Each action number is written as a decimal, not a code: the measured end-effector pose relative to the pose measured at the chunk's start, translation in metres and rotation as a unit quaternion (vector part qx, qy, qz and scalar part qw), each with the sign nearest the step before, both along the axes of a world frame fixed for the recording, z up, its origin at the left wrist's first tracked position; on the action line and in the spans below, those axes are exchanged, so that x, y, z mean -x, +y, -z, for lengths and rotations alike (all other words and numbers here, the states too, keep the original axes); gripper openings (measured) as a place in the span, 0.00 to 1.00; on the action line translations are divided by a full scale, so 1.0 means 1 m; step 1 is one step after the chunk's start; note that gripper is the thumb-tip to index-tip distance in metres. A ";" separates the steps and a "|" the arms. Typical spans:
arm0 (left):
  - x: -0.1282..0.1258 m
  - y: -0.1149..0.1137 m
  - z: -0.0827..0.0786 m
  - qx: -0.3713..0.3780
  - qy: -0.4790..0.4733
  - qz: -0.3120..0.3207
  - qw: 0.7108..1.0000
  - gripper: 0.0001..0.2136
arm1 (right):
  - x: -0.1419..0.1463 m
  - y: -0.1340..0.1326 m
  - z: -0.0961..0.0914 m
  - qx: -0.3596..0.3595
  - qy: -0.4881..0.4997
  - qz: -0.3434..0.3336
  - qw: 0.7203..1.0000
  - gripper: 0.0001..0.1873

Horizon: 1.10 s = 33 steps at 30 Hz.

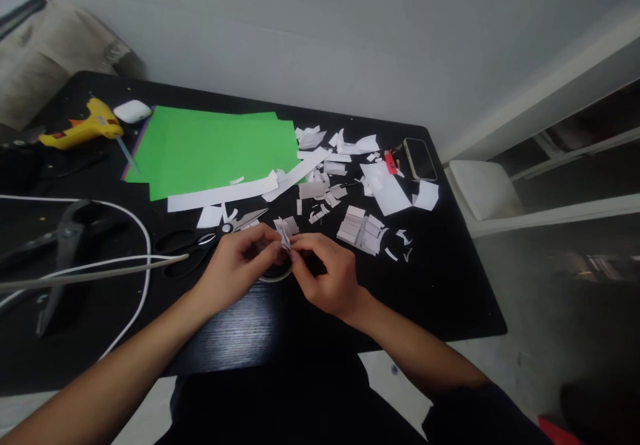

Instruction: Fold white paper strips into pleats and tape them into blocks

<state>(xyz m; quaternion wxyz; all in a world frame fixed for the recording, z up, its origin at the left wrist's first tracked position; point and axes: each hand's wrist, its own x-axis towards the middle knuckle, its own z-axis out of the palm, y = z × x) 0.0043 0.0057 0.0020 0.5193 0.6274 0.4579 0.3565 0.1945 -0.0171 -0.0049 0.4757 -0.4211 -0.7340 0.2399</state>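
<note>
My left hand (240, 262) and my right hand (327, 275) meet over the front middle of the black table (450, 285). Both pinch a small folded piece of white paper (285, 235) between their fingertips. Under the hands lies a ring of tape (276, 276), partly hidden. Black-handled scissors (210, 242) lie just left of my left hand, blades pointing right. A small stack of cut white pieces (361, 230) sits to the right of my right hand.
Green paper sheets (210, 145) lie at the back with white strips (223, 195) and several scraps (345, 165) around. A yellow glue gun (83, 128), a white case (132, 110), a phone (420, 158), a white cable (143, 258) and pliers (55, 252) also lie on the table.
</note>
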 end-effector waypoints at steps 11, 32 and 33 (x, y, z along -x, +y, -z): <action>-0.002 -0.003 0.002 -0.112 0.117 0.013 0.987 0.09 | 0.000 0.000 0.002 0.037 -0.015 0.017 0.999 0.05; 0.001 -0.004 0.004 -0.079 0.112 0.008 0.990 0.09 | -0.003 0.002 -0.001 0.036 -0.012 0.031 0.999 0.06; 0.002 -0.004 0.004 -0.074 0.110 0.007 0.991 0.10 | -0.003 0.003 -0.001 0.041 -0.009 0.032 0.999 0.06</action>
